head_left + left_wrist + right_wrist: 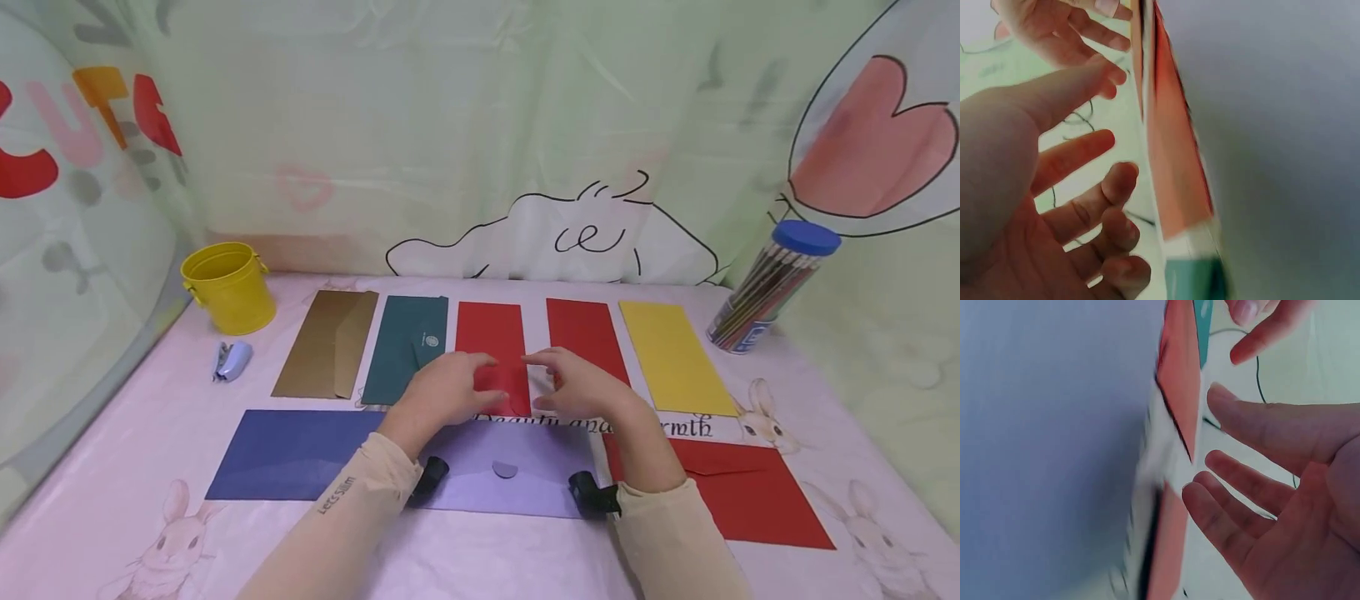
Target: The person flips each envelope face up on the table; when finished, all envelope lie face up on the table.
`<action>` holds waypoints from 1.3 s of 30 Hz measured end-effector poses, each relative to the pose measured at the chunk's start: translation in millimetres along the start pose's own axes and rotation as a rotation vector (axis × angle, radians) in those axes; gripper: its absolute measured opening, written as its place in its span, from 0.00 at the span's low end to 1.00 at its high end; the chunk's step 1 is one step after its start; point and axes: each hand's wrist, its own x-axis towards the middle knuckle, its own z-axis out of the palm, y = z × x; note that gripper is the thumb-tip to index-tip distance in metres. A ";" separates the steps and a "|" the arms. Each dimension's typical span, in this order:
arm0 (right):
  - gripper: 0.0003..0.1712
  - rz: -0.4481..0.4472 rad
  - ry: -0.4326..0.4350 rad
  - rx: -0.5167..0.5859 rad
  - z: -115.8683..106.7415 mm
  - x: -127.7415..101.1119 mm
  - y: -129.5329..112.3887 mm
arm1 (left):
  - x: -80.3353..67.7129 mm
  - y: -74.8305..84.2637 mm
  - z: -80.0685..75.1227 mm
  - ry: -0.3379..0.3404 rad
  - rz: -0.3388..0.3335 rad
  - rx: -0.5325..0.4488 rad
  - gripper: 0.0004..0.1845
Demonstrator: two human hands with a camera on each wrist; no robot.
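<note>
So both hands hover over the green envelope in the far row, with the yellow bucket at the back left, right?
Not quite: the head view shows the left hand and right hand over a red envelope, not the green envelope. The yellow bucket is at the back left.

Both arms reach up from the bottom of the head view toward twelve o'clock, in long pale sleeves that stop at the wrists. A small black camera sits under each wrist. The left hand (442,387) is at about eleven o'clock from its wrist. The right hand (581,385) is at about one o'clock from its wrist. The two hands are near each other, and their fingertips point at each other with a small gap between. The fingers are loose and a little bent. They are spread apart and hold nothing.
</note>
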 end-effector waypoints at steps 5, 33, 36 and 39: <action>0.39 -0.022 0.040 -0.005 -16.0 -15.7 17.8 | 11.6 24.6 6.9 -0.022 0.096 -0.011 0.33; 0.38 0.140 0.033 0.030 -36.6 -39.7 83.1 | 53.7 96.0 52.8 -0.070 0.049 0.256 0.30; 0.39 0.153 0.032 0.037 -37.7 -40.5 83.6 | 51.9 100.5 51.6 -0.068 0.078 0.367 0.26; 0.40 0.173 0.024 0.057 -40.1 -41.6 84.8 | 50.5 105.3 50.8 -0.065 0.119 0.464 0.22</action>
